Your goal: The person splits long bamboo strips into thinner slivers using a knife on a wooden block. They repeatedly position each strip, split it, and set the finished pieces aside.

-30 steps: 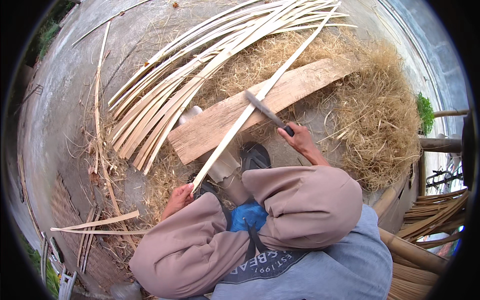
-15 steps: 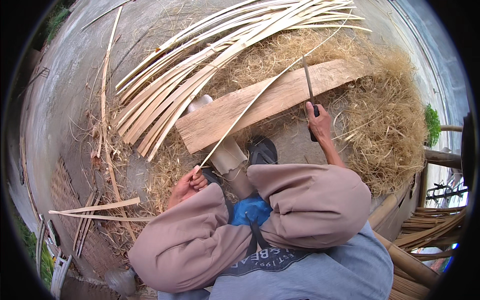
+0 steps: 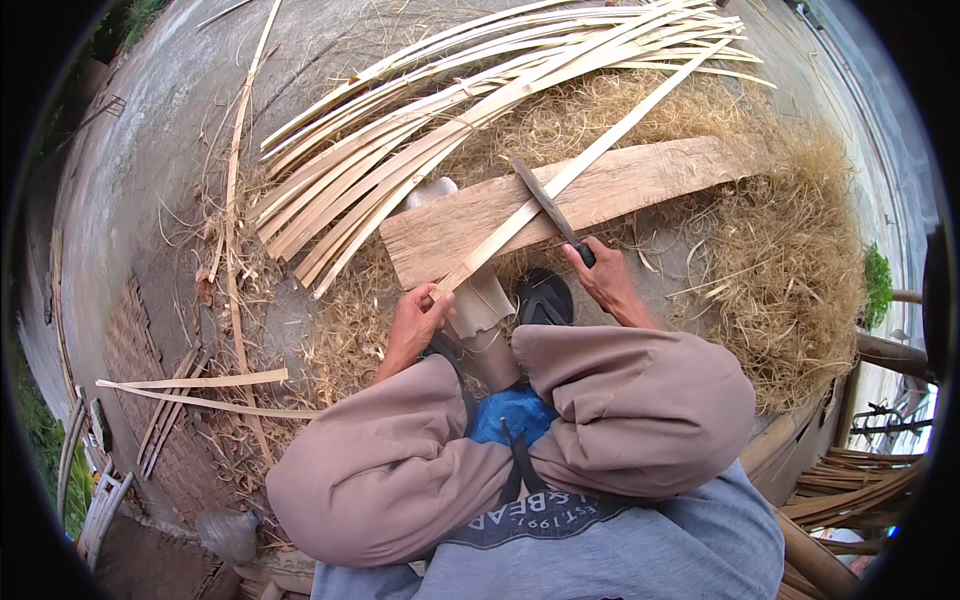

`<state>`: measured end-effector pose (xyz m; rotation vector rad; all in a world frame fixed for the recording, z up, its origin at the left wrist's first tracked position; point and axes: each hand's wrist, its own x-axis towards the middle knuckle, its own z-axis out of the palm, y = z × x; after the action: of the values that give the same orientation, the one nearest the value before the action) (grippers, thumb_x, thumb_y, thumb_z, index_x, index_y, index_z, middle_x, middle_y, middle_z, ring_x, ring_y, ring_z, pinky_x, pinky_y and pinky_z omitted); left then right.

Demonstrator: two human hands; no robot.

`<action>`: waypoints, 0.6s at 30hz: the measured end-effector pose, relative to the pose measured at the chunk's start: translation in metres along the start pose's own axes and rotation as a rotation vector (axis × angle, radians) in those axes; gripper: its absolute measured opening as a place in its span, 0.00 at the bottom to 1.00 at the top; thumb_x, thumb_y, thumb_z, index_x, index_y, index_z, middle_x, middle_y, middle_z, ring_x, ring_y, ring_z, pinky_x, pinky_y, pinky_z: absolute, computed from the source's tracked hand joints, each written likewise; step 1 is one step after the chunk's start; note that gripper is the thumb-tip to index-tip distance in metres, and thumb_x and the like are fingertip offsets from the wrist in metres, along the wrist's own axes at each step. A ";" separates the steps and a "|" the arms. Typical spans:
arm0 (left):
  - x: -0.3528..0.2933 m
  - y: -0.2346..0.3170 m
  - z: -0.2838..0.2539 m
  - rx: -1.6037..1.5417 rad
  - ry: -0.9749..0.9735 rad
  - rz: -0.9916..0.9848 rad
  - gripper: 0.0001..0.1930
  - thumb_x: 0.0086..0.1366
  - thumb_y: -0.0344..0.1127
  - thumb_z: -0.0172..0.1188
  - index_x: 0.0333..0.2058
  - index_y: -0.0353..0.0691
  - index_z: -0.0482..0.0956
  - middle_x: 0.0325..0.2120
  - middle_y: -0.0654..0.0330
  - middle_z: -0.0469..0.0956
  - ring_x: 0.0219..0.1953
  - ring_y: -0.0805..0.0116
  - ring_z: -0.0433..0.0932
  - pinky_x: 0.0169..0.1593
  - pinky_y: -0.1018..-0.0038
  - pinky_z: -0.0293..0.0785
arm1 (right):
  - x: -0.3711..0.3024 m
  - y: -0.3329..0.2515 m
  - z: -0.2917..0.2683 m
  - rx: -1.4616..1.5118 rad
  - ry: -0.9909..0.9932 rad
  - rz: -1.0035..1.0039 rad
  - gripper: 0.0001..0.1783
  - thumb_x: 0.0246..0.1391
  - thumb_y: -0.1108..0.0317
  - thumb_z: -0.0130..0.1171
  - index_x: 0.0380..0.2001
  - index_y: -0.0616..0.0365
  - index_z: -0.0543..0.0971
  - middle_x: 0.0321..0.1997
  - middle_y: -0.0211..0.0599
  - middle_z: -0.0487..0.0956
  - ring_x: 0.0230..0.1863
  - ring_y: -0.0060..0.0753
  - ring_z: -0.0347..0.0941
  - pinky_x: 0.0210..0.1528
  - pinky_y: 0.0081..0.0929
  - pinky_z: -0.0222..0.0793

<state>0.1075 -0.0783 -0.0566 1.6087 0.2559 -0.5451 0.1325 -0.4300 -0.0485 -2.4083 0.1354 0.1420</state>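
Pinched in my left hand (image 3: 418,318) is the near end of a long pale bamboo strip (image 3: 610,135), which runs up and to the right across a wooden board (image 3: 440,238). Its broad face is turned upward. My right hand (image 3: 605,275) is closed round the black handle of a knife (image 3: 543,200). The knife's blade lies across the strip over the middle of the board and points up and to the left. Under the board's left part shows a pale support with a cloth-like piece (image 3: 484,300) hanging near my feet.
Beyond the board, many split bamboo strips (image 3: 430,120) lie in a fanned pile. Curly shavings (image 3: 790,270) heap up at the right and behind the board. Two loose strips (image 3: 200,380) lie at the left on a woven mat (image 3: 150,370). Bamboo poles (image 3: 810,540) stand at the lower right.
The strip has turned from edge-on to broad face up. My left hand moved up and right toward the board; my right hand brought the knife left and down, its blade now across the strip.
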 end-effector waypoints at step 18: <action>0.004 -0.024 0.011 -0.093 0.262 0.130 0.10 0.67 0.33 0.69 0.41 0.32 0.89 0.30 0.61 0.88 0.33 0.76 0.85 0.37 0.77 0.79 | 0.004 0.018 -0.055 0.017 0.210 0.193 0.27 0.66 0.46 0.63 0.29 0.63 0.79 0.17 0.45 0.74 0.19 0.37 0.72 0.23 0.38 0.66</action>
<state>0.0973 -0.0868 -0.0795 1.5927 0.3634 -0.2182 0.1381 -0.4802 -0.0202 -2.3848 0.4638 -0.0248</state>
